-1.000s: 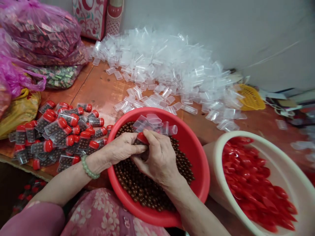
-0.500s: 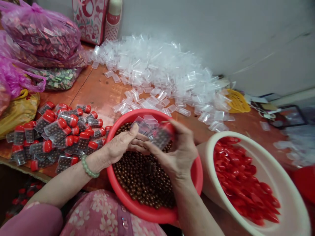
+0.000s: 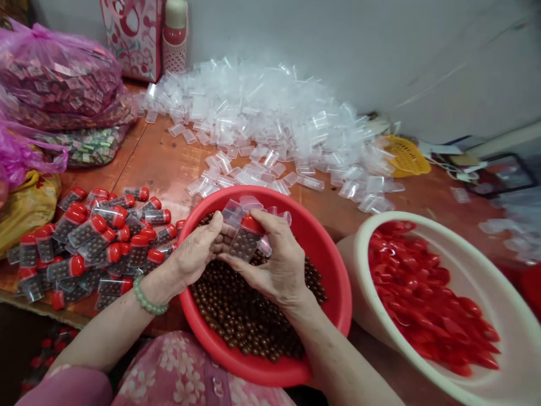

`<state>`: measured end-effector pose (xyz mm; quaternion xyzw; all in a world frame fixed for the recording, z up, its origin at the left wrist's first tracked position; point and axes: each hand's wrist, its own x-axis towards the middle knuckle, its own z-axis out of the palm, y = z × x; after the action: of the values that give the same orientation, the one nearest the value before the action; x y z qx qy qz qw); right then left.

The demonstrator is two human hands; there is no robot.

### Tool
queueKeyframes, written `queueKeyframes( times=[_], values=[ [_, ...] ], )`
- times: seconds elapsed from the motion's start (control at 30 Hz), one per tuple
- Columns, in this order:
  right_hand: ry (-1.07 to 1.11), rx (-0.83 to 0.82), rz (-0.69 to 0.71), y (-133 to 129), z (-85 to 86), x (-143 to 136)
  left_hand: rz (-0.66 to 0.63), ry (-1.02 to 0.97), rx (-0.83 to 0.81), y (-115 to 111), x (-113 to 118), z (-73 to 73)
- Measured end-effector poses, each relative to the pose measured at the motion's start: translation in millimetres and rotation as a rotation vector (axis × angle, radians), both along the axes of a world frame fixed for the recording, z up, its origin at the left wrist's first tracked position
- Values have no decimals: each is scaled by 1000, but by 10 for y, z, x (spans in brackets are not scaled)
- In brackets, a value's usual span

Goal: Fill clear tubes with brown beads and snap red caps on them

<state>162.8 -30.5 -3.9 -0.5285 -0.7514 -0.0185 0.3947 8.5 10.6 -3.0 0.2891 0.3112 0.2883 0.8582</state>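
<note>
My right hand (image 3: 281, 262) grips a small clear plastic container (image 3: 244, 243) between thumb and fingers. Brown balls fill it, and a red cap (image 3: 252, 224) sits on its top, tilted up to the right. Close on its left is my left hand (image 3: 196, 248), palm inward, thumb up and fingers apart; whether its fingertips touch the container I cannot tell. Both hands are above a red basin (image 3: 333, 282) holding many loose brown balls (image 3: 249, 321). Several empty clear containers (image 3: 249, 203) lie in the basin's far side, partly hidden by my fingers.
Filled red-capped containers (image 3: 91, 234) are heaped at left. Behind the basin spreads a large pile of empty clear containers (image 3: 270, 118). A tilted cream tub (image 3: 456, 265) with red caps (image 3: 422, 293) stands at right. Purple bags (image 3: 63, 73), a thermos (image 3: 174, 39) and a yellow basket (image 3: 406, 157) sit farther back.
The capped container has moved left and turned its face toward me, still in my right hand. My left hand has shifted slightly left. The whole view has moved a little.
</note>
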Motion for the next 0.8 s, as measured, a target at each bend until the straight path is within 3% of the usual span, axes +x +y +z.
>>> queueKeyframes(
  times=[0.13,0.2,0.47,0.63,0.8],
  values=[
    [-19,-44,63,5,44,-35,-146,-79,-29,10,22,30],
    [-16,-51,82,-1,54,-61,-158,-93,-53,5,66,46],
    [22,-47,114,-88,105,-95,132,95,-113,-142,277,122],
    [34,-64,135,-154,105,-40,160,214,-76,-236,343,103],
    [-18,-42,182,-204,36,-35,125,188,69,-316,287,150]
  ],
)
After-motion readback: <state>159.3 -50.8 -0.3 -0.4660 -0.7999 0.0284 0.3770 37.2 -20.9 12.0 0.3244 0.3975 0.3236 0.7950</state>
